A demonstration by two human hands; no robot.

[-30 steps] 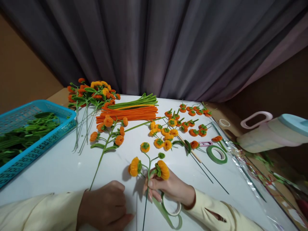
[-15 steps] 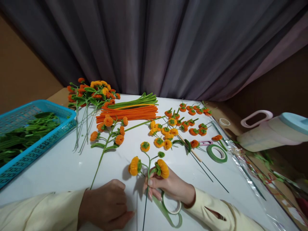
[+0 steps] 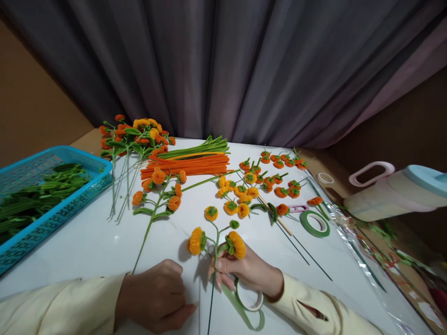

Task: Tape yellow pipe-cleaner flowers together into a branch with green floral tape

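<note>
My right hand point(image 3: 240, 267) pinches the green-wrapped stem of a pipe-cleaner flower branch point(image 3: 236, 244) between thumb and fingers. The branch carries yellow-orange pompom blooms and a small green bud, and a thin dark wire runs down below the fingers. Beneath this hand, a strip of green floral tape point(image 3: 240, 311) loops beside its white-cored roll point(image 3: 257, 302). My left hand point(image 3: 157, 295) rests on the table, fingers curled, with nothing seen sticking out; its palm is hidden. Just beyond it lies a finished-looking orange flower branch point(image 3: 153, 211), its stem reaching toward my left wrist.
A blue basket point(image 3: 104, 172) of green leaves stands at left. Behind are piled flower stems point(image 3: 134, 132) and orange pipe cleaners point(image 3: 188, 164). Loose flower heads point(image 3: 244, 190), green tape point(image 3: 314, 224) and wires point(image 3: 307, 251) lie right of centre. A lidded jug point(image 3: 391, 195) stands far right.
Both hands and the held branch stay almost where they were. The view has shifted very slightly.
</note>
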